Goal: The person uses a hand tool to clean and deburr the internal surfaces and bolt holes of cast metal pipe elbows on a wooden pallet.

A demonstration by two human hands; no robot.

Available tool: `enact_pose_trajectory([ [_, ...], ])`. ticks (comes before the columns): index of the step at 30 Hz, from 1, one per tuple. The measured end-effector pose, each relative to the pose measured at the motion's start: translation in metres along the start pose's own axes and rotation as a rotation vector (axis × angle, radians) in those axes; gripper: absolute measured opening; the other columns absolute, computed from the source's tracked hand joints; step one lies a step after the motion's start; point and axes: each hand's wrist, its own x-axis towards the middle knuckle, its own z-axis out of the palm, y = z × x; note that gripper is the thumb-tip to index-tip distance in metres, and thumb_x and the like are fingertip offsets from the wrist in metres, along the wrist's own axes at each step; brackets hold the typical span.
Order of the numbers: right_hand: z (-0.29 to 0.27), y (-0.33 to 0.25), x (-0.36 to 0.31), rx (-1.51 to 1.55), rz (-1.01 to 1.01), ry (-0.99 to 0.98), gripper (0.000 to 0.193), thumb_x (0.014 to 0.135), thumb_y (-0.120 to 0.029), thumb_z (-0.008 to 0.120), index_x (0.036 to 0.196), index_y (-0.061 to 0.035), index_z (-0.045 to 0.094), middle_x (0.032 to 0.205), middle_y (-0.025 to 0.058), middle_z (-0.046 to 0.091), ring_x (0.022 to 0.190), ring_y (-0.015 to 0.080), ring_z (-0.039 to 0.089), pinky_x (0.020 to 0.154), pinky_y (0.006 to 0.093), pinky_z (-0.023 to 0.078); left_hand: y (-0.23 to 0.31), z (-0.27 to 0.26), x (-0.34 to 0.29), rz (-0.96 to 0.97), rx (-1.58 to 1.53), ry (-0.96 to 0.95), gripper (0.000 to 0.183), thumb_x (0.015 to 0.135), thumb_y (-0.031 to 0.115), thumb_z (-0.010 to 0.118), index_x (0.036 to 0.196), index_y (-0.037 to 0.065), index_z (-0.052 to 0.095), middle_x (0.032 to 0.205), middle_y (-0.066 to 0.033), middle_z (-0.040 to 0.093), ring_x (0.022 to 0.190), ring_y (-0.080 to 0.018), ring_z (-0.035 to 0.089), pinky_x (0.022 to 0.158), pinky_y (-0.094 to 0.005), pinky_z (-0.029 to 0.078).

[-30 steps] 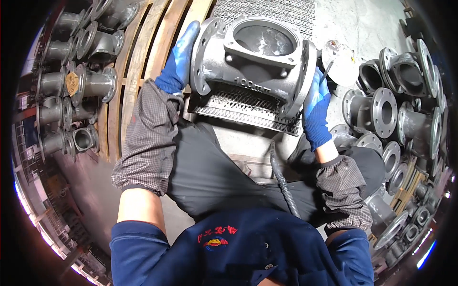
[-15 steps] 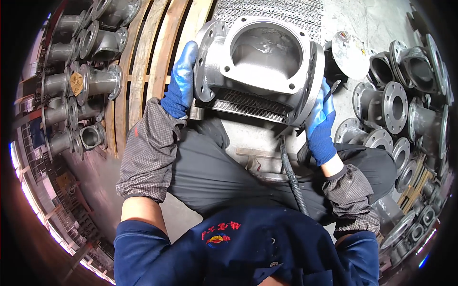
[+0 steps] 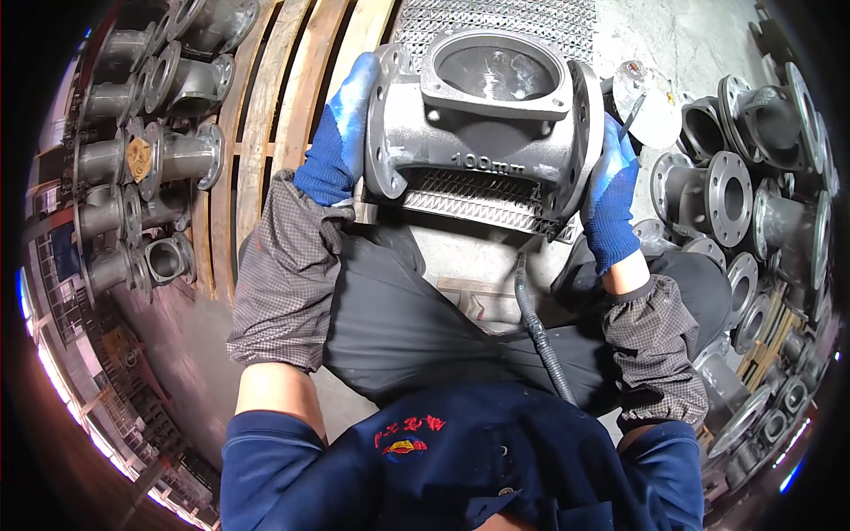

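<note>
A grey cast-metal valve body [image 3: 482, 142] with a round flange at each end lies across a metal grating in front of me. Its wide top opening faces up and tilts away, and raised cast marks show on the near side. My left hand [image 3: 343, 128], in a blue coated glove, is pressed against the left flange. On the right flange rests my right hand [image 3: 609, 181], gloved alike, its fingers partly hidden behind the rim. A thin dark pointed tool [image 3: 633, 117] sticks up from the right hand; its kind is unclear.
Metal grating [image 3: 496, 18] continues beyond the valve body. A wooden pallet [image 3: 288, 97] and stacked flanged castings [image 3: 181, 155] stand at left; more castings [image 3: 704, 199] crowd the right. A pale round disc [image 3: 651, 106] sits at far right. A ribbed hose [image 3: 542, 341] runs between my legs.
The valve body has rolled away from me between my hands, so its opening tilts farther back and the marked near side shows. Both hands have shifted slightly away with it.
</note>
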Motion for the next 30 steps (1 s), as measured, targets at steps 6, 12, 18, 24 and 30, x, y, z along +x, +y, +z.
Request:
enact_pose_trajectory([
  [6, -0.005, 0.023, -0.008, -0.14, -0.243, -0.071, 0.037, 0.098, -0.024, 0.042, 0.12, 0.0037, 0.053, 0.11, 0.0091, 0.059, 0.099, 0.0142, 0.053, 0.087, 0.0271, 0.042, -0.004, -0.009, -0.004, 0.129, 0.02, -0.048, 0.046, 0.098, 0.035, 0.039, 0.131, 0.004, 0.045, 0.126, -0.0104, 0.052, 0.117, -0.0175, 0.049, 0.1, -0.0319, 0.038],
  [12, -0.014, 0.043, -0.009, -0.08, -0.084, -0.068, 0.04, 0.098, -0.032, 0.039, 0.122, -0.0016, 0.049, 0.091, 0.0067, 0.06, 0.081, 0.0133, 0.058, 0.069, 0.0258, 0.048, -0.024, -0.038, -0.006, 0.26, 0.282, -0.032, 0.042, 0.096, 0.022, 0.042, 0.132, 0.0, 0.044, 0.134, -0.0128, 0.046, 0.124, -0.0204, 0.044, 0.107, -0.0342, 0.033],
  [18, -0.003, 0.041, -0.025, 0.044, -0.034, -0.024, 0.037, 0.099, -0.024, 0.037, 0.12, 0.0035, 0.052, 0.111, 0.0141, 0.057, 0.1, 0.0193, 0.054, 0.09, 0.0295, 0.042, -0.021, -0.03, -0.014, 0.407, 0.62, 0.016, 0.036, 0.087, 0.022, 0.053, 0.11, -0.005, 0.06, 0.106, -0.0123, 0.062, 0.096, -0.0198, 0.06, 0.087, -0.0309, 0.046],
  [24, -0.011, 0.064, -0.046, 0.627, 0.088, -0.281, 0.032, 0.099, -0.026, 0.036, 0.114, -0.0013, 0.05, 0.096, 0.0073, 0.057, 0.085, 0.0143, 0.056, 0.075, 0.0272, 0.047, 0.023, 0.012, -0.041, 0.201, 0.305, 0.098, 0.063, 0.076, 0.01, 0.065, 0.134, -0.001, 0.042, 0.103, -0.0064, 0.061, 0.087, -0.01, 0.058, 0.081, -0.0234, 0.047],
  [30, -0.023, 0.123, -0.072, -0.102, 0.069, -0.263, 0.028, 0.078, -0.002, 0.052, 0.104, 0.0069, 0.049, 0.095, 0.0175, 0.057, 0.079, 0.0296, 0.056, 0.071, 0.035, 0.046, 0.046, 0.032, -0.068, 0.268, 0.625, 0.248, 0.068, 0.074, 0.01, 0.066, 0.136, -0.001, 0.04, 0.116, -0.0124, 0.059, 0.097, -0.013, 0.058, 0.083, -0.0232, 0.046],
])
